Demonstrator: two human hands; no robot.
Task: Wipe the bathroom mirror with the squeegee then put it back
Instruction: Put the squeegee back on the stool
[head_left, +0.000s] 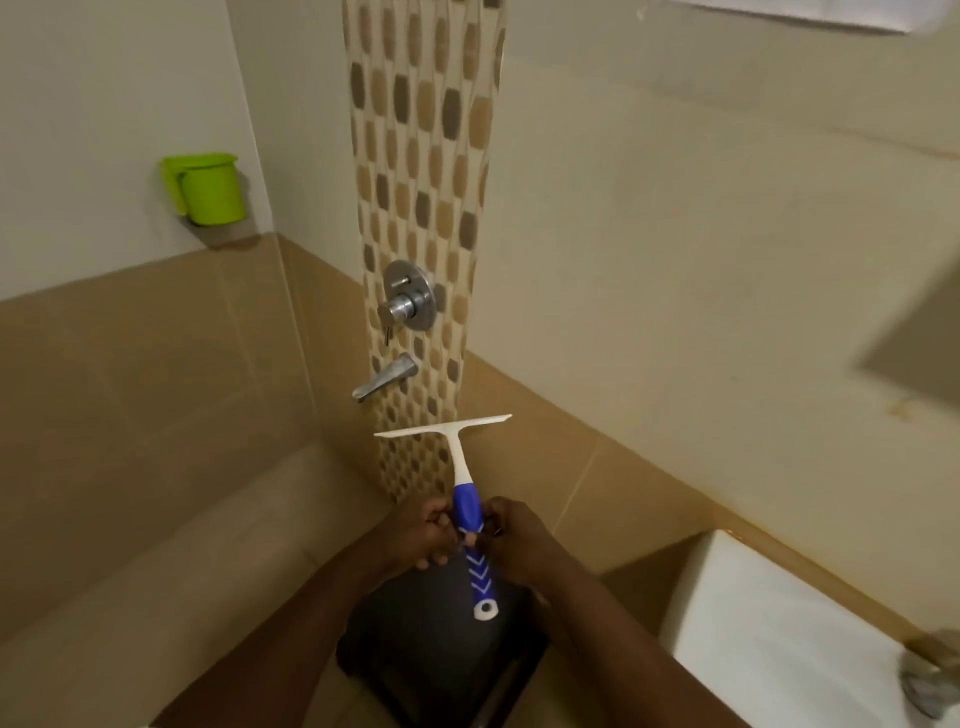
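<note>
Here both the left hand (431, 535) and right hand (519, 540) curl fingers around the squeegee (464, 506), blade up, likely steadying it for carrying.

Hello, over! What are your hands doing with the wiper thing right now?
Left hand and right hand both gripping the squeegee handle, blade up. Mirror not clearly in view. Nothing blocking the blade.

Mid part of the squeegee (470, 514) handle is hidden by fingers of the left hand (434, 535) and right hand (519, 540). Both forearms are cut off at bottom edge. White basin (779, 639) is cropped at right/bottom. Blurred shapes at right edge and a white strip at top right can't be identified.
</note>
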